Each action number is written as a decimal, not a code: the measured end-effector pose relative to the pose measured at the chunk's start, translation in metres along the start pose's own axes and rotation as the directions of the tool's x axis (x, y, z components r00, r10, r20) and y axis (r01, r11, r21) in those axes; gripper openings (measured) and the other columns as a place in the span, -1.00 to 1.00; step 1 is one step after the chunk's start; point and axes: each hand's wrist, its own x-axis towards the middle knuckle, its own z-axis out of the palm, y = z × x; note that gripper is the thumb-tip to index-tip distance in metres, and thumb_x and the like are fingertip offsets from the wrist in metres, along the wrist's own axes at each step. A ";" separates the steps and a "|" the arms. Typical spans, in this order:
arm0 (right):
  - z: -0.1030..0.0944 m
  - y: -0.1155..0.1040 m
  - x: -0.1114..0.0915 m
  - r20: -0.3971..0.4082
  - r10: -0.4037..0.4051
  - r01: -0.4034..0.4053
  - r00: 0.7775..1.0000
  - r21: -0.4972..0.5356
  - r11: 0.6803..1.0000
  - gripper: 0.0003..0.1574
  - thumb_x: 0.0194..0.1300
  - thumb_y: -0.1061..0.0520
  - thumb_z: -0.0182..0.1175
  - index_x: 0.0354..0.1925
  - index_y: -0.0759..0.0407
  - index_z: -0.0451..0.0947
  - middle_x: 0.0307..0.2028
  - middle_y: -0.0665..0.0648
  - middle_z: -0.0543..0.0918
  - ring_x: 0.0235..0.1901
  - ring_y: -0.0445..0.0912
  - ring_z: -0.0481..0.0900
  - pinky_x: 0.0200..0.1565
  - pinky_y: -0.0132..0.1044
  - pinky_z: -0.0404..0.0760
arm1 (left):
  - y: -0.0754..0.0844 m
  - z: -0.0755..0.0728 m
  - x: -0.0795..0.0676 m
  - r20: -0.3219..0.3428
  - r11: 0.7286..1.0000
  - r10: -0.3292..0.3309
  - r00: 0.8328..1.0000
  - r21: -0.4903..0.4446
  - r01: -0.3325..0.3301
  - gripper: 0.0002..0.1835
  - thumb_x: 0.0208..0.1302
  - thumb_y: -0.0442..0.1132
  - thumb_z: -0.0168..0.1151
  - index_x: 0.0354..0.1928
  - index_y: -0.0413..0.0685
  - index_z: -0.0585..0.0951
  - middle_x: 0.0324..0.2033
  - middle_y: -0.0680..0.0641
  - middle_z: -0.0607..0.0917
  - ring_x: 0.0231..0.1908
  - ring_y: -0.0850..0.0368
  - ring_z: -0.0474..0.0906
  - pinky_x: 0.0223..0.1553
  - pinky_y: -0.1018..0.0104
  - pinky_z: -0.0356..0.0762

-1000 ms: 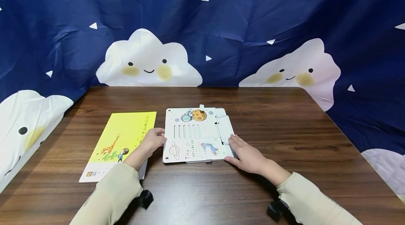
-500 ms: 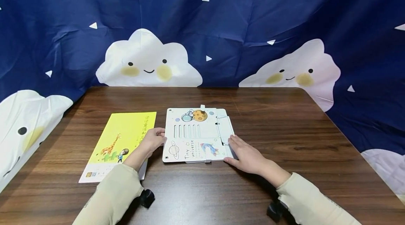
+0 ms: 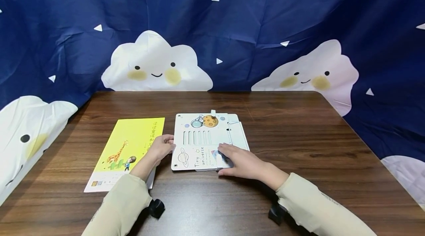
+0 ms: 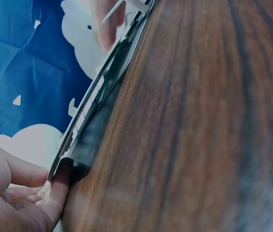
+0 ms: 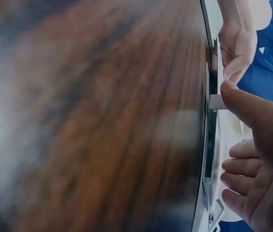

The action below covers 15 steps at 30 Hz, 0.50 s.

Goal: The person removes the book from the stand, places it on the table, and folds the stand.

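A white folding book stand (image 3: 192, 155), printed with an astronaut, planets and "Tiny universe", lies flat on the table. My left hand (image 3: 162, 147) pinches its left edge; in the left wrist view, the thumb (image 4: 27, 171) is above the panel and a fingertip below. Over the lower right part reaches my right hand (image 3: 244, 162), covering most of the rocket picture. In the right wrist view its thumb (image 5: 243, 101) is right at a small white page clip (image 5: 218, 101) on the near edge, and the other fingers are loosely bent above the panel.
A yellow book (image 3: 132, 136) with a giraffe on its cover lies left of the stand, partly under the left forearm. The brown wooden table (image 3: 299, 136) ends at a blue cloud-print curtain (image 3: 232, 25). Another white clip (image 3: 213, 112) sticks up at the stand's far edge.
My right hand has moved left from the stand's right edge to its lower clip, uncovering the right side. The left hand keeps its pinch on the left edge.
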 end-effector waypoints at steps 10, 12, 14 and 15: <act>0.004 0.001 0.005 -0.028 -0.014 0.014 1.000 -0.002 1.000 -0.23 0.05 -0.19 0.15 0.05 0.35 0.36 0.04 0.26 0.39 0.08 0.00 0.28 0.09 -0.20 0.24 | -0.002 0.000 -0.001 -0.004 1.000 -0.001 1.000 -0.025 0.001 -0.65 0.08 -0.55 -0.07 -0.03 -0.52 0.35 -0.37 -0.21 0.51 -0.38 0.11 0.43 -0.25 0.26 0.49; 0.004 0.002 0.005 -0.036 -0.024 0.024 0.999 -0.007 1.000 -0.26 0.06 -0.18 0.14 0.03 0.35 0.38 0.03 0.26 0.40 0.07 0.01 0.29 0.08 -0.19 0.24 | -0.001 0.000 -0.001 -0.004 0.999 -0.005 1.000 -0.033 0.005 -0.65 0.08 -0.54 -0.07 -0.03 -0.52 0.35 -0.36 -0.22 0.51 -0.37 0.10 0.44 -0.24 0.25 0.49; 0.004 0.002 0.006 -0.045 -0.033 0.033 0.998 -0.014 0.999 -0.28 0.07 -0.17 0.14 0.02 0.35 0.39 0.02 0.27 0.41 0.07 0.01 0.30 0.08 -0.19 0.25 | -0.001 0.000 -0.001 -0.002 0.999 -0.002 1.000 -0.040 0.002 -0.65 0.09 -0.55 -0.07 -0.03 -0.52 0.35 -0.35 -0.23 0.51 -0.37 0.10 0.44 -0.23 0.23 0.48; 0.005 0.002 0.006 -0.047 -0.036 0.035 0.998 -0.018 0.999 -0.29 0.07 -0.16 0.14 0.01 0.34 0.39 0.02 0.26 0.41 0.06 0.01 0.30 0.08 -0.19 0.26 | -0.001 0.000 -0.001 -0.003 0.999 -0.003 1.000 -0.043 0.002 -0.65 0.09 -0.55 -0.07 -0.03 -0.52 0.35 -0.35 -0.24 0.52 -0.36 0.10 0.45 -0.22 0.23 0.48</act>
